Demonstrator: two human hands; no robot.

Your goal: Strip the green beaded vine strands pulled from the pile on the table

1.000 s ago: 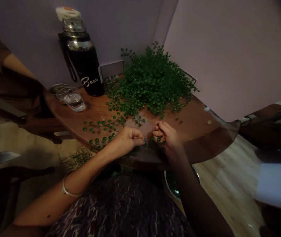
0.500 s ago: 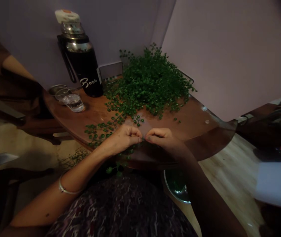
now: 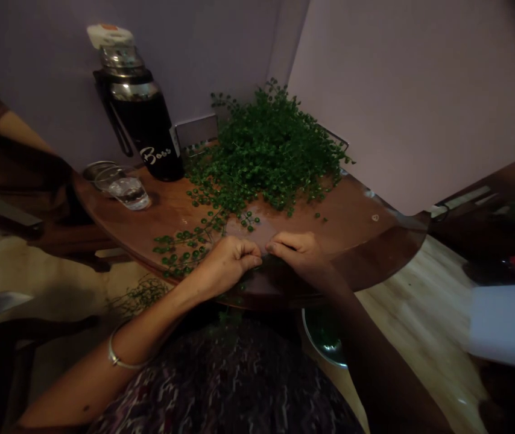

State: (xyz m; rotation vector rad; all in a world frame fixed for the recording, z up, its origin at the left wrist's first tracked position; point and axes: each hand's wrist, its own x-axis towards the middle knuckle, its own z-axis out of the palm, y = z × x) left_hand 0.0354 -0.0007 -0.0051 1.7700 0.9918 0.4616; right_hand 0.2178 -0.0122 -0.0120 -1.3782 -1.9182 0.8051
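Note:
My left hand (image 3: 227,265) is curled into a pinch at the near edge of a round wooden table (image 3: 366,235). A thin green sprig (image 3: 180,247) with small round beads trails left from its fingers. My right hand (image 3: 297,250) is also pinched shut, its fingertips almost touching those of the left; what it holds is too small to make out. Behind both hands lies a big heap of the same green beaded sprigs (image 3: 271,150).
A black flask (image 3: 137,114) with a white lid stands at the back left, with a glass of water (image 3: 126,188) and a metal dish beside it. A metal bowl (image 3: 325,340) sits below the table edge by my lap. More sprigs lie on the floor at left.
My right hand moved left and closed in until its fingertips met the left hand's. The sprig was drawn slightly toward the table edge. The view shifted a little.

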